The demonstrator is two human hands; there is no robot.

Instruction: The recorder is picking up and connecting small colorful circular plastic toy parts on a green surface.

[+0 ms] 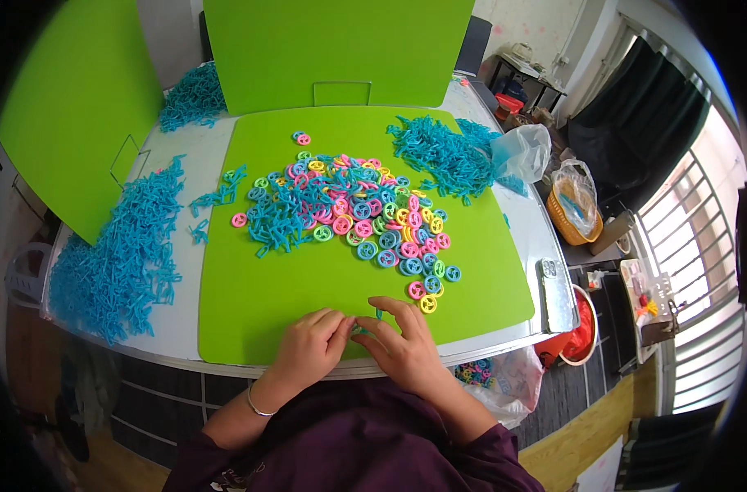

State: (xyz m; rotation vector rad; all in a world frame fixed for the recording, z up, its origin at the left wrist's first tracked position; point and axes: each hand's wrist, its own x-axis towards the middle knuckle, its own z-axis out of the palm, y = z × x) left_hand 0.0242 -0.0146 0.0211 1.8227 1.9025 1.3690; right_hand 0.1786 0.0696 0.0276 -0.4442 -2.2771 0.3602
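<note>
My left hand (312,343) and my right hand (404,343) meet at the near edge of a green mat (275,287). Their fingertips pinch a small teal plastic piece (362,330) between them; its shape is mostly hidden. Just beyond my right hand lie a pink ring and a yellow ring (427,304). Farther up the mat spreads a pile of small coloured plastic rings (381,221) in pink, blue, green and yellow, mixed with blue stick-shaped parts (279,215).
Heaps of blue parts lie at the table's left (123,254), back left (193,97) and back right (443,156). Green boards (332,49) stand behind. A clear bag (521,152) sits at right; another bag of rings (492,379) hangs below the table edge.
</note>
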